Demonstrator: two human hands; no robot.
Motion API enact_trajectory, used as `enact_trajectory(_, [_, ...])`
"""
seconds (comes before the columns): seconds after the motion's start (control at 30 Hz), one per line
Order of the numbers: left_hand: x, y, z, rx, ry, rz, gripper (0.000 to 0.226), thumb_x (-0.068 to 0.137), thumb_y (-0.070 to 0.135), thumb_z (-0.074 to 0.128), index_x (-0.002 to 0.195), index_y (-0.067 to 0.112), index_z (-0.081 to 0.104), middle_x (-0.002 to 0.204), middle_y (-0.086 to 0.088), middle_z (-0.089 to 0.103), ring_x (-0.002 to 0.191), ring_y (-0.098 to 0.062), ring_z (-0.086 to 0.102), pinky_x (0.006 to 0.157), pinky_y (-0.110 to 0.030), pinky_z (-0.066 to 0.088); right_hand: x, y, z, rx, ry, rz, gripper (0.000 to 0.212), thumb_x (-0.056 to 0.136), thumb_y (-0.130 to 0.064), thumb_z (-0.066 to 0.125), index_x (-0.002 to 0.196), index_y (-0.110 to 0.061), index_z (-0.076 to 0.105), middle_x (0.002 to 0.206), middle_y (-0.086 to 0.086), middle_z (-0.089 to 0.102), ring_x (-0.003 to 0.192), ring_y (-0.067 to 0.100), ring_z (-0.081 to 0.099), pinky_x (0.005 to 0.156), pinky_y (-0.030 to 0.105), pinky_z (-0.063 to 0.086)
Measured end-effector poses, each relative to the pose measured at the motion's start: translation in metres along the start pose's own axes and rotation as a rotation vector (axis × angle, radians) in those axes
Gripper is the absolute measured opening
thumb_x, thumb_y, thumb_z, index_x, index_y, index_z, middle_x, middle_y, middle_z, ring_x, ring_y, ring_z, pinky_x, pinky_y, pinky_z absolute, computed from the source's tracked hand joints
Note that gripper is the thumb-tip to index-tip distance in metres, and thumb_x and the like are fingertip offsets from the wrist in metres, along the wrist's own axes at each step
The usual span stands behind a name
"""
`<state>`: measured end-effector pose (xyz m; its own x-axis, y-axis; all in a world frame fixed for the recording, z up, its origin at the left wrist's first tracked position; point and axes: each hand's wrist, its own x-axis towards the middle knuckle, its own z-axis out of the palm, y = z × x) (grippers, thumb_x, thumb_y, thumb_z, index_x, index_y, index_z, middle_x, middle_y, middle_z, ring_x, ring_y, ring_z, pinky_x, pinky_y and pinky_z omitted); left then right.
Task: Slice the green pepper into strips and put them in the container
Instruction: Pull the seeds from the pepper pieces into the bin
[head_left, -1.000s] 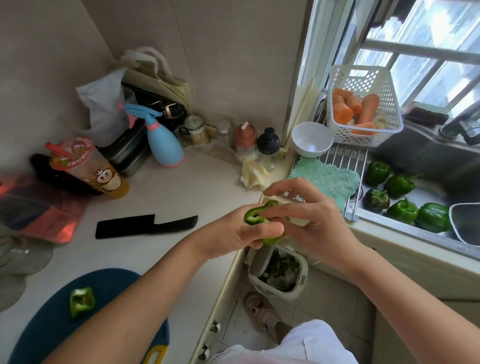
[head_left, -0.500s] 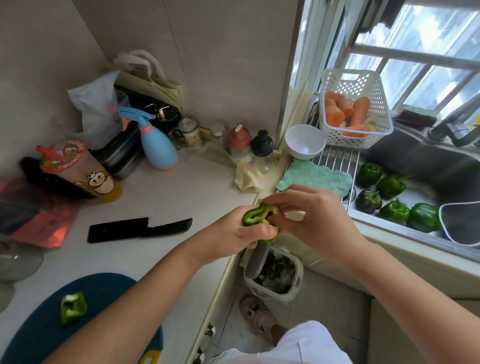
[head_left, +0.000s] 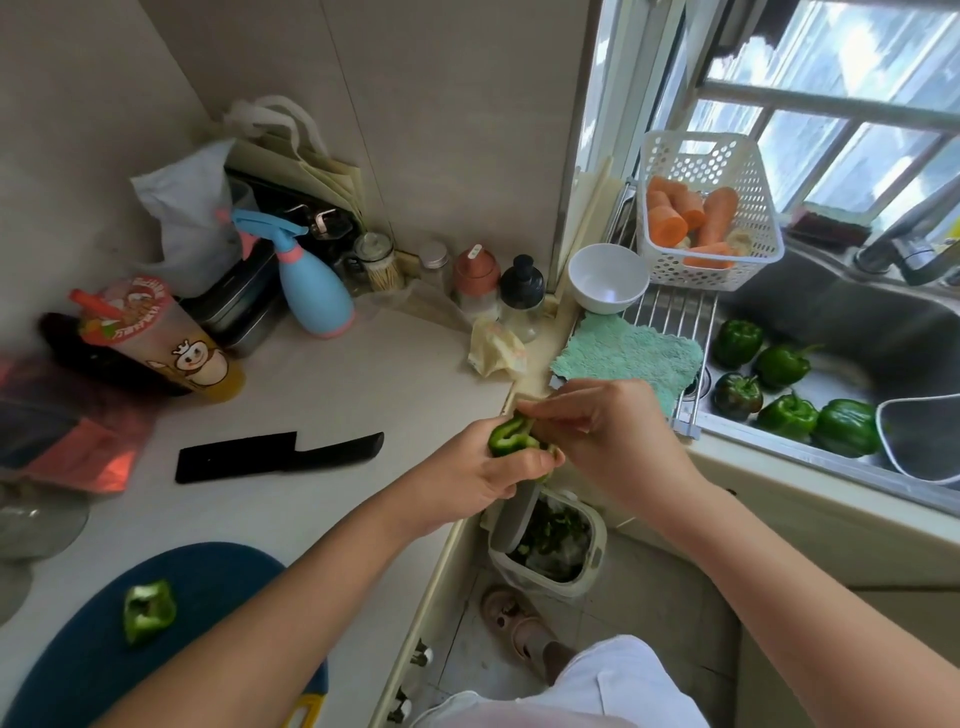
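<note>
Far left: a cut pepper piece (head_left: 148, 612) lies on the blue cutting board (head_left: 67, 660), hollow side showing. Beyond it, the black knife (head_left: 278, 457) lies flat on the counter, and neither hand touches it. Centre, over the counter's edge: I see the left hand (head_left: 478, 478) gripping a pepper half (head_left: 511, 440), fingers curled round its outer wall. The right hand (head_left: 608, 441) meets it from the right, with thumb and forefinger pinching at the half's upper rim. I cannot tell what they grasp inside it. Directly below, on the floor, is a waste bin (head_left: 592, 551) with its lid open and green scraps inside. Right: a white bowl (head_left: 608, 278) stands by the sink rack, and five whole green peppers (head_left: 847, 426) lie in the sink.
</note>
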<state>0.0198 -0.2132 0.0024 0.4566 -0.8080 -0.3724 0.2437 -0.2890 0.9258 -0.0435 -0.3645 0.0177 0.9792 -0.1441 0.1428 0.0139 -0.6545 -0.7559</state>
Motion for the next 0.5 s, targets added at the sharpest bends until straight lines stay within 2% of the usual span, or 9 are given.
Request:
enact_trajectory(0.13, [0.003, -0.004, 0.0, -0.027, 0.038, -0.002, 0.03, 0.062, 0.048, 0.062, 0.081, 0.025, 0.057, 0.066, 0.017, 0.054, 0.064, -0.001, 0.046, 0.059, -0.016, 0.039, -0.005, 0.001, 0.008, 0.0, 0.059, 0.018, 0.024, 0.084, -0.003, 0.069, 0.103, -0.016, 0.075, 0.092, -0.002, 0.075, 0.08, 0.006, 0.068, 0.077, 0.018, 0.053])
enact_trajectory(0.3, [0.003, -0.009, -0.002, -0.046, -0.012, -0.05, 0.015, 0.076, 0.037, 0.06, 0.082, 0.024, 0.057, 0.066, 0.021, 0.058, 0.064, 0.004, 0.049, 0.062, -0.017, 0.039, -0.007, 0.002, 0.008, 0.121, 0.039, 0.203, 0.022, 0.088, -0.008, 0.064, 0.104, -0.018, 0.074, 0.095, -0.004, 0.074, 0.084, 0.002, 0.069, 0.081, 0.017, 0.054])
enact_trajectory(0.33, [0.003, -0.011, -0.004, -0.055, -0.023, -0.063, 0.018, 0.075, 0.039, 0.061, 0.083, 0.023, 0.058, 0.068, 0.02, 0.057, 0.067, 0.002, 0.05, 0.063, -0.017, 0.04, -0.007, 0.003, 0.007, 0.153, 0.033, 0.231, 0.021, 0.088, -0.007, 0.064, 0.102, -0.018, 0.074, 0.093, -0.005, 0.074, 0.083, 0.001, 0.069, 0.08, 0.016, 0.054])
enact_trajectory(0.43, [-0.004, -0.017, -0.008, -0.094, -0.052, -0.089, 0.037, 0.068, 0.046, 0.062, 0.097, 0.023, 0.062, 0.082, 0.012, 0.058, 0.076, -0.004, 0.049, 0.067, -0.017, 0.042, -0.004, 0.007, 0.003, 0.275, 0.068, 0.324, 0.019, 0.087, -0.005, 0.066, 0.094, -0.019, 0.075, 0.08, -0.006, 0.074, 0.072, 0.003, 0.07, 0.075, 0.018, 0.056])
enact_trajectory(0.5, [-0.01, -0.023, -0.012, -0.123, -0.049, -0.092, 0.049, 0.069, 0.044, 0.062, 0.113, 0.023, 0.062, 0.108, -0.001, 0.06, 0.086, -0.006, 0.05, 0.071, -0.019, 0.043, -0.002, 0.009, 0.0, 0.271, 0.098, 0.331, 0.014, 0.083, -0.007, 0.07, 0.091, -0.017, 0.075, 0.073, -0.006, 0.073, 0.065, 0.004, 0.069, 0.072, 0.017, 0.056])
